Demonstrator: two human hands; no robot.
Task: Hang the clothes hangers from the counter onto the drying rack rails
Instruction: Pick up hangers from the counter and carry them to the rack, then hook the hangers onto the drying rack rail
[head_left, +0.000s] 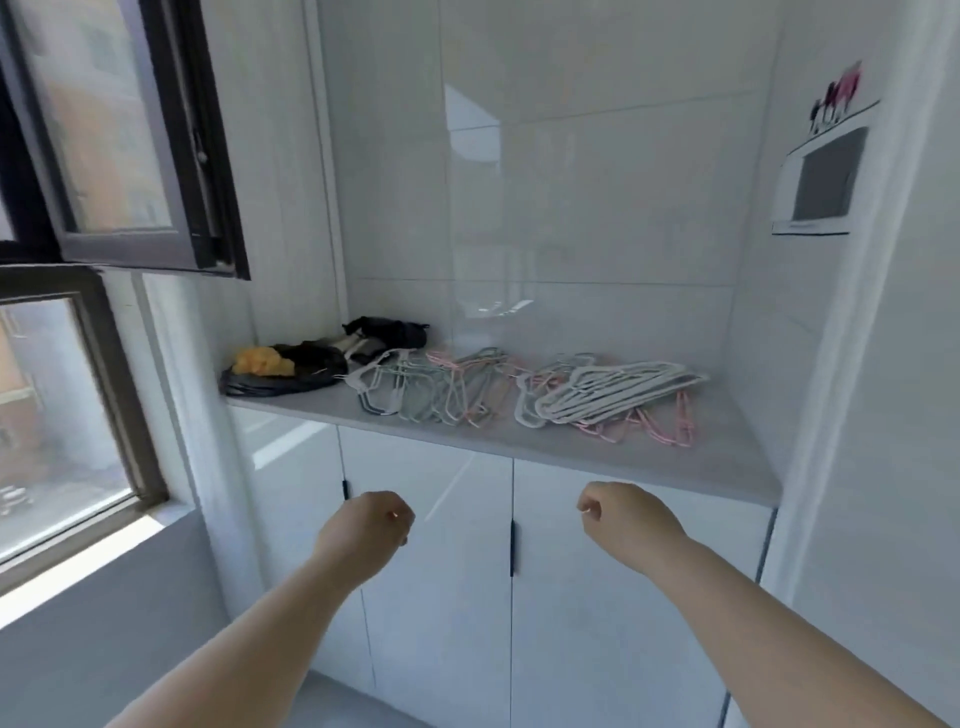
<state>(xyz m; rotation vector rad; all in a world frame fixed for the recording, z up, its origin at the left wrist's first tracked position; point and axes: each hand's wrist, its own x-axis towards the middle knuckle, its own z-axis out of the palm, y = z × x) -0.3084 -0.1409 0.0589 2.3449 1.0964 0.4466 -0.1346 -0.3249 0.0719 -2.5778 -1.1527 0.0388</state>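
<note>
Several clothes hangers lie in heaps on the grey counter (727, 457). A green and pink heap (441, 387) is in the middle and a white heap (618, 389) over pink ones lies to the right. My left hand (366, 527) and my right hand (623, 519) hover in front of the white cabinet doors, below the counter's front edge. Both have their fingers curled and hold nothing. No drying rack is in view.
A dark bundle with a yellow cloth (262, 364) and black items (387, 332) sit at the counter's left back. An open black-framed window (130, 140) juts out at upper left. A white wall panel (821, 182) hangs on the right wall.
</note>
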